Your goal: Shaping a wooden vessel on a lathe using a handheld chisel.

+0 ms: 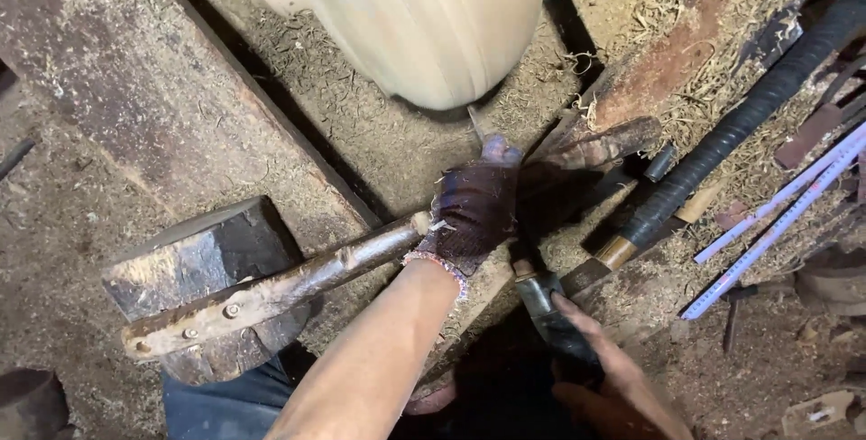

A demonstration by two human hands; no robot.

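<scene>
Sawdust and curled shavings coat everything around your hands. Your left hand (474, 210), in one dark knit glove with frayed fingertips, presses down on the tool rest (577, 147), a worn, rust-brown bar, and steadies a thin steel blade (475, 123) whose tip touches the pale, smooth, rounded wooden workpiece (424, 21) just above. Your bare right hand (613, 386) is clenched round the chisel's dark handle (550, 314) lower down. One rough iron lever (271, 291), riveted at its end, lies across a blackened wooden block (203, 264). Right of the rest lie one black ribbed handle (740, 120) and two pale measuring strips (785, 210).
</scene>
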